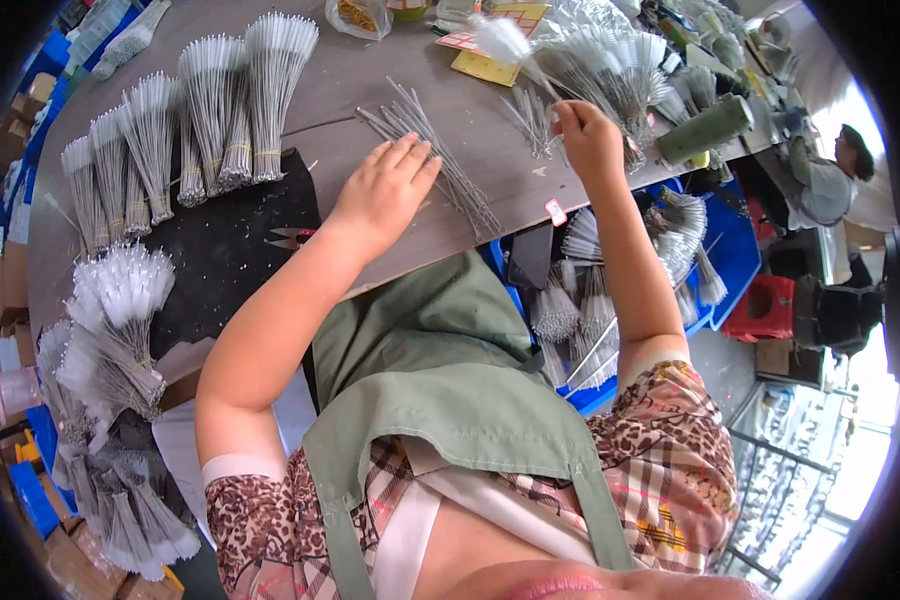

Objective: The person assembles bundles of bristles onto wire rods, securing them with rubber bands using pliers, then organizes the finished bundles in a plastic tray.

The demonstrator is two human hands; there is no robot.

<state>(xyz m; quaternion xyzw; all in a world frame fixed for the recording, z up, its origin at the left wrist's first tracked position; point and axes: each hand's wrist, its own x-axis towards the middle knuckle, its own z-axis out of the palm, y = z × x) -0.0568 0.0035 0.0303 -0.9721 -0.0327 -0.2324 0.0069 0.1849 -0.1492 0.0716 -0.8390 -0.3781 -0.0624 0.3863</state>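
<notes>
My left hand [392, 188] lies on the table with its fingers stretched out, at the left side of a loose pile of thin metal wires [452, 178]. My right hand [588, 138] is closed in a pinch on the wire stem of a small brush. The brush's white bristle head [502, 42] points up and to the left and is blurred. A smaller group of short wires [532, 124] lies just left of my right hand. Beyond that hand, a big heap of white-bristled wire brushes [605, 75] rests on the table.
Tied bundles of similar brushes [235, 110] stand at the left by a black mat [235, 235] with red-handled scissors [292, 238]. A green cylinder [705, 130] lies at right. Below the table edge, a blue crate [740, 255] holds more bundles. Another person [825, 180] is at far right.
</notes>
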